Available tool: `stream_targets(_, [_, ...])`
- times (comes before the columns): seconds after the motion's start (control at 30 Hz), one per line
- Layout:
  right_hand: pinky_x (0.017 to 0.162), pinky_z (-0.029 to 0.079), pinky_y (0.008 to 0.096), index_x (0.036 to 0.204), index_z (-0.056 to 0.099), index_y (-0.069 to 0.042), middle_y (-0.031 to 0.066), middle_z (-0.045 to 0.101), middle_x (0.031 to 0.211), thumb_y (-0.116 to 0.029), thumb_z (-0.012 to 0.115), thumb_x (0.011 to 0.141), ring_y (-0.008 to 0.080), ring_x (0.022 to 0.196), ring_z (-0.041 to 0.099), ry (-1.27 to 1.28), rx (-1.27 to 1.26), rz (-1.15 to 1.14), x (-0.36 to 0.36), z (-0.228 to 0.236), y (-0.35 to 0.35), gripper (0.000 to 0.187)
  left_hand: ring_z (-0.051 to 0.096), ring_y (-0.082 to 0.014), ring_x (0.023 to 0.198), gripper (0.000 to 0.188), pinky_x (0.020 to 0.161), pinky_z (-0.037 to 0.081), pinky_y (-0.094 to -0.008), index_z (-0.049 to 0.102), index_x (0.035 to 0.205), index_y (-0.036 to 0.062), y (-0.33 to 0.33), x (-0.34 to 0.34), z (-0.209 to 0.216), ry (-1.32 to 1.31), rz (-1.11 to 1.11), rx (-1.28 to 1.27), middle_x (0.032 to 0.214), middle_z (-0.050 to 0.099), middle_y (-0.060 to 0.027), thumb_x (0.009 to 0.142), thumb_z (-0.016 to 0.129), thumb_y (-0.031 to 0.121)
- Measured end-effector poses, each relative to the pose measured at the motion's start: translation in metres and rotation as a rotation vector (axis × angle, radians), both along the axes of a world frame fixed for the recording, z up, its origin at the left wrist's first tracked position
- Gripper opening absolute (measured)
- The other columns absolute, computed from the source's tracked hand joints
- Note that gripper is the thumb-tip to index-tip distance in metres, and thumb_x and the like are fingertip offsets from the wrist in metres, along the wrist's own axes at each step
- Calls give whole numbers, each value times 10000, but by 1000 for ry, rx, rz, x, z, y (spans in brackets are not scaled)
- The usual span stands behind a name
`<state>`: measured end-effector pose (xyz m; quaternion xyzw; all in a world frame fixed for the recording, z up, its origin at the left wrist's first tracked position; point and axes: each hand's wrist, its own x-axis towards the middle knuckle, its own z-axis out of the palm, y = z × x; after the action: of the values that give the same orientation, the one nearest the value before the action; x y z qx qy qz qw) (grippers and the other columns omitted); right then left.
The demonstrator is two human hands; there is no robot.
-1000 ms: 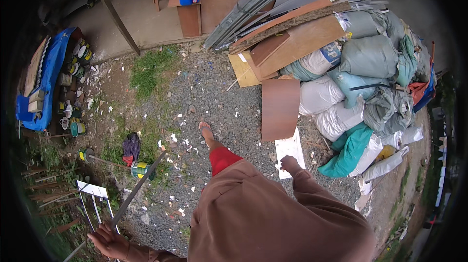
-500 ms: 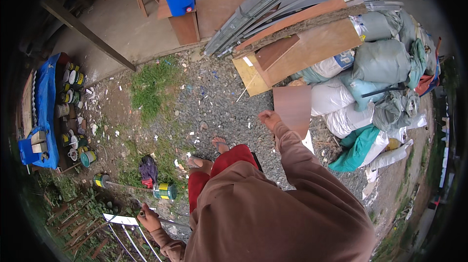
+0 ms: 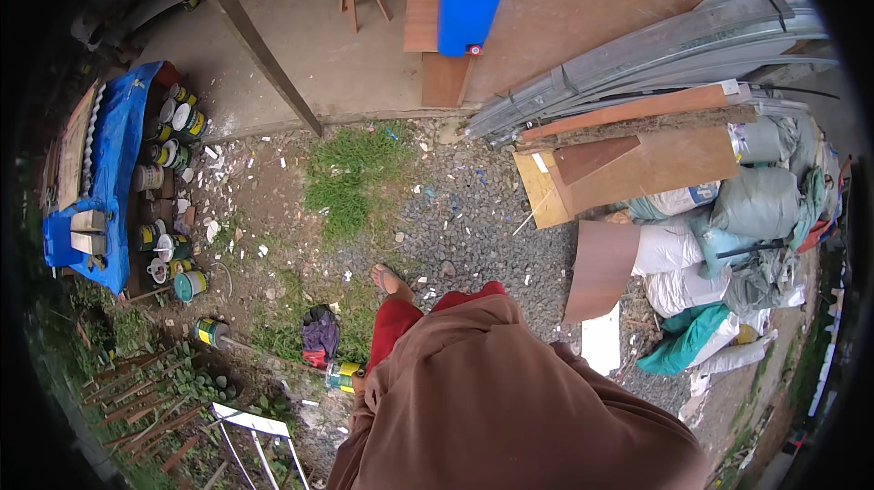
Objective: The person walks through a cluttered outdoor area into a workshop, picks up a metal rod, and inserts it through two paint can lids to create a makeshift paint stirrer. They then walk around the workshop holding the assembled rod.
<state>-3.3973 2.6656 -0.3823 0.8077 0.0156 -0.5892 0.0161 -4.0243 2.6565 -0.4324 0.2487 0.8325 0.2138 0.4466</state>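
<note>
My left hand (image 3: 358, 383) shows only as a small patch at the edge of my brown sweatshirt; its fingers are hidden. It appears beside a yellow-and-green can (image 3: 340, 376), and I cannot tell whether they touch. My right hand is out of sight; its brown sleeve (image 3: 566, 355) reaches toward a white panel (image 3: 600, 341) on the ground. Just beyond that sleeve, a brown board (image 3: 601, 270) lies tilted against the white sacks (image 3: 669, 249).
Another can (image 3: 211, 332) lies left, with a bar running toward the nearer can. A dark cloth bundle (image 3: 320, 335) rests between them. Paint buckets (image 3: 189, 118) line the left side. Wood boards, metal channels (image 3: 628, 57) and stuffed sacks pile up right. A blue water container (image 3: 471, 3) stands ahead.
The view has shifted left, and I have stepped forward. My right hand has left the brown board and gone out of sight. My left hand, earlier closed around a rod, is now mostly hidden.
</note>
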Motion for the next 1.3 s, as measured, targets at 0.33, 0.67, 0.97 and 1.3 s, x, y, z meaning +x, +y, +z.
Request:
stream_targets(0.33, [787,573,405,1218,690,-163,60,750,1059,-186,606,1048,208,942,702,224,490,367,-205,-12,370,191,695,-460,731,502,690,508,-522,738,825,-33,217,-138,105,316,275,324,757,664,-305,1001,682,434])
stream_targets(0.67, [520,509,317,1031,694,-157,30,703,840,-145,678,976,142,666,643,207,647,362,-351,-58,700,59,714,-532,917,499,889,575,-554,777,860,-55,384,-253,110,399,307,64,865,714,-354,979,663,417])
stream_targets(0.97, [607,554,313,1074,772,-71,87,775,918,-163,716,964,150,753,717,762,1227,1281,-601,-121,859,154,722,-513,1010,529,931,574,-564,744,1086,-8,556,-403,193,337,391,48,1021,744,-327,957,699,504])
stream_targets(1.3, [652,567,338,1084,737,-75,70,756,898,-183,714,965,160,776,700,313,613,905,-808,-133,1067,162,722,-506,1062,498,917,582,-570,766,1156,56,556,-448,-28,56,428,-398,1060,751,-305,919,726,493])
